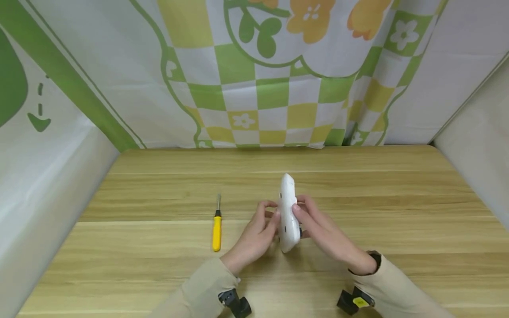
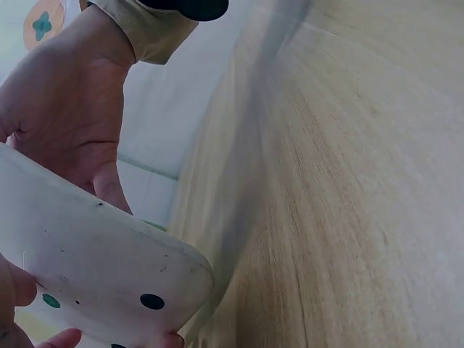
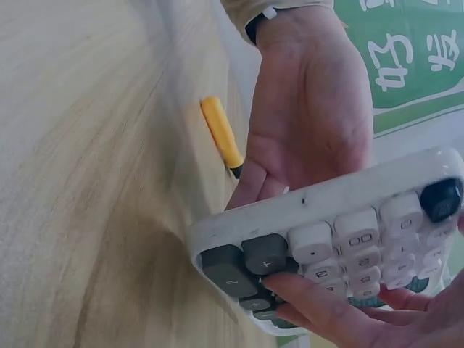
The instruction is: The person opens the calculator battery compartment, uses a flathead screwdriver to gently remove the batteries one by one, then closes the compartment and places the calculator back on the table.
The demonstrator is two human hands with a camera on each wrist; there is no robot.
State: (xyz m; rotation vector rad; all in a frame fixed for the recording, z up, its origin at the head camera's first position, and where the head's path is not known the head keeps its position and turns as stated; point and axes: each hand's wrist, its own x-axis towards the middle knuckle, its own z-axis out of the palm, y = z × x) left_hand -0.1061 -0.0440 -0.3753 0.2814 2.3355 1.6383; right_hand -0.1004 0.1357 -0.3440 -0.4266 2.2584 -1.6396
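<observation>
A white calculator [image 1: 288, 216] stands on its edge between both hands, just over or on the table; contact with the tabletop cannot be told. My left hand [image 1: 254, 234] holds its back, which has dark round spots in the left wrist view. My right hand [image 1: 328, 232] grips it from the key side, thumb on the near edge. In the right wrist view, right-hand fingers [image 3: 326, 308] lie across the white and dark grey keys of the calculator [image 3: 319, 188]. A yellow-handled screwdriver [image 1: 216, 232] lies left of my left hand, its metal shaft pointing away.
The wood-grain table [image 1: 377, 194] spreads under both arms. A green, yellow and white checked curtain [image 1: 274, 97] hangs along its far edge. White sheeting [image 1: 59, 176] rises at the left side, and another pale wall [image 1: 477, 141] at the right.
</observation>
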